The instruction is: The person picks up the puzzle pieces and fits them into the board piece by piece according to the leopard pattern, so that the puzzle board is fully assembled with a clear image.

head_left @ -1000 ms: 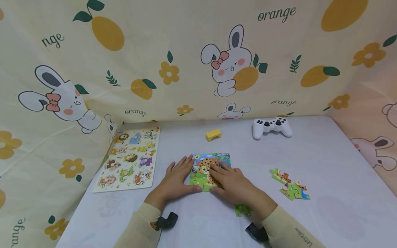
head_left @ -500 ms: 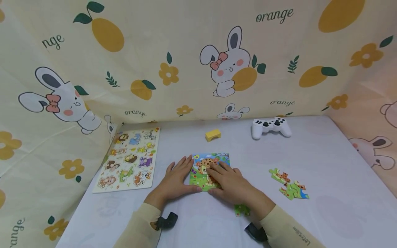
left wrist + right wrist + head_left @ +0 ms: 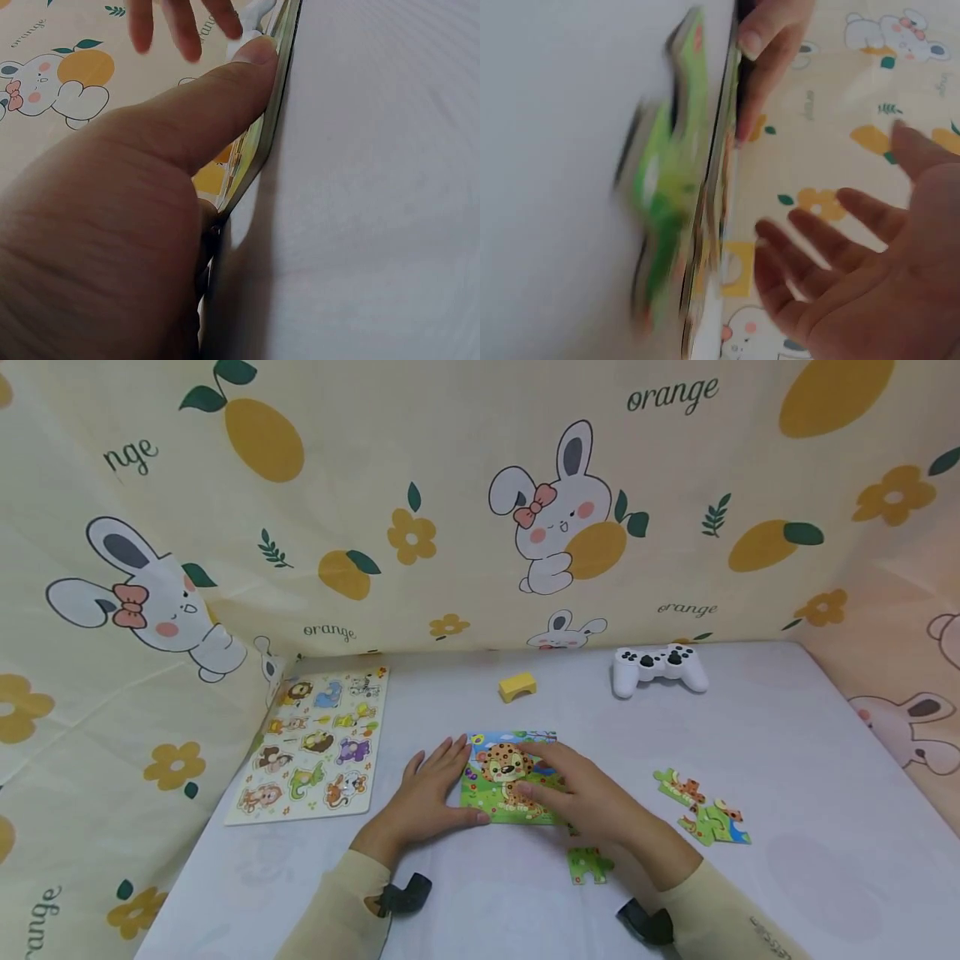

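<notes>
A square jigsaw puzzle [image 3: 507, 768] with a spotted leopard cub picture lies flat on the white table. My left hand [image 3: 422, 799] rests along its left side, fingers straight, the thumb at its near left corner; the left wrist view shows the thumb [image 3: 232, 90] touching the puzzle's edge. Over the puzzle's right side hovers my right hand [image 3: 596, 797], which hides part of that side. Its fingers are spread and hold nothing in the right wrist view. Close to the near right corner lies a loose green puzzle piece [image 3: 588, 865], blurred in the right wrist view.
Several joined puzzle pieces [image 3: 708, 822] lie to the right. An animal peg board [image 3: 307, 747] is at the left. Farther back are a yellow arch block [image 3: 517, 687] and a white game controller [image 3: 660, 668]. Printed cloth [image 3: 450, 527] walls the table.
My right hand has lifted from the puzzle and shifted right, uncovering more of the leopard and the loose green piece. The left hand has stayed put.
</notes>
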Tool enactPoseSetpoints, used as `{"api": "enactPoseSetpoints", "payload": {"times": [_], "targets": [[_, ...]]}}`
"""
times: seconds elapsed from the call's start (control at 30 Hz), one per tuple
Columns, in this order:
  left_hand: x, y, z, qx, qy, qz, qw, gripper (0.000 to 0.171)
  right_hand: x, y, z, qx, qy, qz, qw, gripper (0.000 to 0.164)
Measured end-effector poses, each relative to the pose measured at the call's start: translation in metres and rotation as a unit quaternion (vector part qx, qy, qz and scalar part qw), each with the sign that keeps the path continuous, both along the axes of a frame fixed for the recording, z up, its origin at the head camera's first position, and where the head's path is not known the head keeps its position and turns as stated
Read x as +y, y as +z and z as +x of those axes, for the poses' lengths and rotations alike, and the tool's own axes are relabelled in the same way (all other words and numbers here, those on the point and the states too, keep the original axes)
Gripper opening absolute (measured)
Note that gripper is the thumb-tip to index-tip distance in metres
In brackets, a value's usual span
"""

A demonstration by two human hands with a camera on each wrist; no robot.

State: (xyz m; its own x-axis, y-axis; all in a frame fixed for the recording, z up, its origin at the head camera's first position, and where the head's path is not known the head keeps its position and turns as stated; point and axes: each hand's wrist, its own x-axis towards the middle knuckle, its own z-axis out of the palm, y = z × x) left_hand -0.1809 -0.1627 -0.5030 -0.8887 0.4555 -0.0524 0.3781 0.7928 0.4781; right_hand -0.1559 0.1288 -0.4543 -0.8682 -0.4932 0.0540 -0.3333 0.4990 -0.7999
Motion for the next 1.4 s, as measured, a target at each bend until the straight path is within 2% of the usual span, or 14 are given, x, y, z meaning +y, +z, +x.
{"api": "enactPoseSetpoints", "payload": {"times": [0.3,0.5,0.67,0.8,0.93,1.07,1.3,1.4], "targets": [[0.0,0.003,0.002,-0.006,0.007,-0.003,1.0,0.119,0.038,0.005,0.011,-0.017,0.001,-0.088,0.996,0.049],[-0.001,0.003,0.001,-0.007,0.004,-0.005,1.0,0.119,0.063,0.009,0.015,-0.029,0.01,-0.152,0.988,0.043],[-0.003,0.003,0.001,-0.005,-0.002,0.001,1.0,0.118,0.087,0.012,0.016,-0.016,0.033,-0.194,0.98,0.049],[-0.002,0.0,0.0,-0.004,-0.006,-0.003,1.0,0.12,0.111,0.01,0.018,-0.029,0.031,-0.218,0.975,0.057],[0.001,-0.002,0.0,-0.004,-0.006,-0.01,0.9999,0.12,0.141,0.002,0.019,-0.05,0.025,-0.271,0.961,0.065],[0.002,-0.001,0.0,-0.003,-0.005,-0.009,0.9999,0.12,0.17,-0.006,0.018,-0.055,-0.012,-0.313,0.948,0.067],[0.001,0.001,0.0,-0.003,-0.004,-0.011,0.9999,0.12,0.192,-0.022,0.015,-0.064,-0.143,-0.317,0.936,0.056],[0.0,0.001,0.0,-0.003,-0.002,-0.012,0.9999,0.121,0.193,-0.029,0.011,-0.064,-0.175,-0.245,0.951,0.054]]}}
